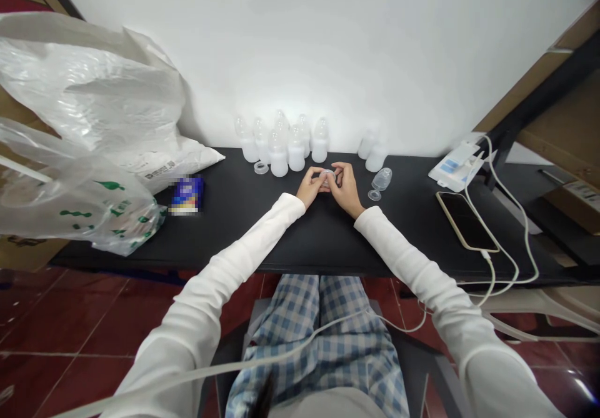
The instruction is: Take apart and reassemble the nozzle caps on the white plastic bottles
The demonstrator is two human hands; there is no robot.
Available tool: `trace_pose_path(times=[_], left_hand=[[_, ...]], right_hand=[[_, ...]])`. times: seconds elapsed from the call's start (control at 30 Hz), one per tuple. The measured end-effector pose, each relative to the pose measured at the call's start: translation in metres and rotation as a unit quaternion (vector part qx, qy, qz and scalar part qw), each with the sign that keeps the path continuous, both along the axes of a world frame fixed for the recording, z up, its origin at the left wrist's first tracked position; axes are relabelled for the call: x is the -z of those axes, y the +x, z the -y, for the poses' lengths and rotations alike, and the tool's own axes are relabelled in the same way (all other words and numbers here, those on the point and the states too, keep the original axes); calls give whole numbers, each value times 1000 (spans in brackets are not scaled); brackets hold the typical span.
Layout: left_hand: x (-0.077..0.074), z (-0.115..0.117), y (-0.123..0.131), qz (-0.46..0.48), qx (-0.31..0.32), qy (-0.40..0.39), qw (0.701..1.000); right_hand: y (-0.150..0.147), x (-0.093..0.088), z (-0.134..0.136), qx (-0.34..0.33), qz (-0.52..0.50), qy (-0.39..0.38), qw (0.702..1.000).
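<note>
One round, translucent piece [329, 172] between left fingers [316, 182] and right fingers [342, 167].

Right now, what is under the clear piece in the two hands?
The left hand and right hand hold the clear piece; black tabletop shows around them. Directly underneath, the hands cover the view, so whether it touches the tabletop or anything lies there cannot be told.

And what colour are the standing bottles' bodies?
The bottle bodies are milky white, as the head view shows.
</note>
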State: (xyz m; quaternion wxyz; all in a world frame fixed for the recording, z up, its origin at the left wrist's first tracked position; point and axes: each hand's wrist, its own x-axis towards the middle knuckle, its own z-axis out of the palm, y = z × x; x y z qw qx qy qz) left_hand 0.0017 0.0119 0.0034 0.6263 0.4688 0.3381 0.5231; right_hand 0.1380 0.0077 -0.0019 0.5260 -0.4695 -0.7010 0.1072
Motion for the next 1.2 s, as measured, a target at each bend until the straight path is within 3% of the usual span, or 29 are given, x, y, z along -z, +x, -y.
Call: trace_pose_path(times=[0.2,0.63,0.9,1.2], left_hand=[[8,-3,-3,27,24,45,998],[10,-4,-2,-96,-35,87,991],[5,-5,1,-34,-20,28,999],[7,-5,-1,-54,-23,-1,998]], right_hand=[[3,-1,-1,-36,16,-31,999],[0,7,0,-51,-52,-76,994],[6,6,-2,-38,-88,-70,993],[9,2,2,-80,-101,-131,983]])
